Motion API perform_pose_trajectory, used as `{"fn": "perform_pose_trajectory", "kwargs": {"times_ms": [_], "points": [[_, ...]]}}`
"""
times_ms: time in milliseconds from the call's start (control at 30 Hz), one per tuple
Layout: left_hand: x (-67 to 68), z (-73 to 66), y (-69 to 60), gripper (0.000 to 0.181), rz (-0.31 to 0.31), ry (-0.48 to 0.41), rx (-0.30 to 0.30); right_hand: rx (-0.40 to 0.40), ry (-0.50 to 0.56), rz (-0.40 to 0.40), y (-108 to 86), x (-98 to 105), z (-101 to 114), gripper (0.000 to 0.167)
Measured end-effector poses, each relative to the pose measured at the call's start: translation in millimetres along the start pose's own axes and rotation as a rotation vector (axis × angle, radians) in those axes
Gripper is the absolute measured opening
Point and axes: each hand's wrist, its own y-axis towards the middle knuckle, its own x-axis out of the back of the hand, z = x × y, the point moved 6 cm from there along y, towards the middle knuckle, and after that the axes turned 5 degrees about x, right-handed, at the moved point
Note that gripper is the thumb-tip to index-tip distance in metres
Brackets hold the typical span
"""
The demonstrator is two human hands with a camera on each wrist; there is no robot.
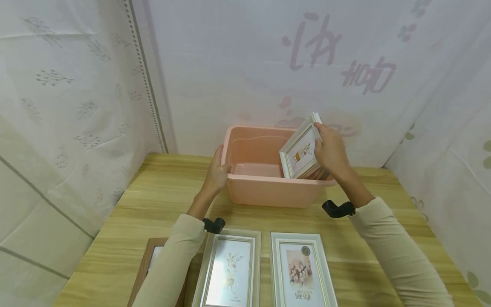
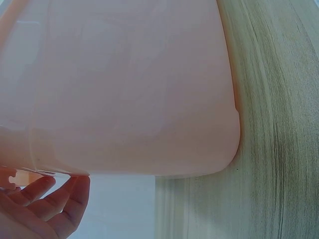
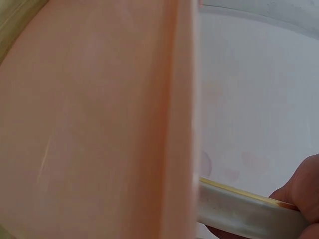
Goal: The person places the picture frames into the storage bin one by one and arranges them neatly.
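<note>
A pink plastic basin [image 1: 273,192] stands toward the back of the wooden table. My left hand [image 1: 215,174] grips its left rim; the left wrist view shows curled fingers [image 2: 75,201] at the basin's edge. In my right hand [image 1: 333,149] is a white picture frame [image 1: 293,147] with gold inner trim and a deer-and-flowers print. It leans at a tilt inside the basin's right end, its upper corner above the rim. The right wrist view shows the frame's edge [image 3: 249,209] in the grip, partly behind the basin wall. Under it, something brown [image 1: 321,174] is mostly hidden.
Nearer on the table [image 1: 168,179] lie a champagne-coloured picture frame [image 1: 256,264] and a white picture frame [image 1: 321,256] with a rose print. A brown wooden frame [image 1: 145,264] is partly covered by the left sleeve. A printed cloth [image 1: 230,64] hangs behind the table.
</note>
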Motion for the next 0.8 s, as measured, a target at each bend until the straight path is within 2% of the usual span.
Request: {"fn": "perform_pose_trajectory", "kwargs": {"times_ms": [233, 400, 567, 800], "points": [[-3.1, -0.8, 0.0, 0.082, -0.006, 0.040, -0.007, -0.006, -0.029, 0.029, -4.8, -10, -10, 0.052], [-3.7, -2.4, 0.1, 0.077, -0.005, 0.031, -0.015, -0.013, -0.039, 0.043, -6.2, -13, -12, 0.053], [-3.6, -1.1, -0.4, 0.074, 0.000, 0.033, 0.003, -0.029, -0.048, 0.065, -8.6, -16, -11, 0.053], [-0.1, -0.2, -1.6, 0.075, 0.001, 0.033, 0.015, 0.062, -0.127, 0.084, -7.5, -26, -2, 0.057]]}}
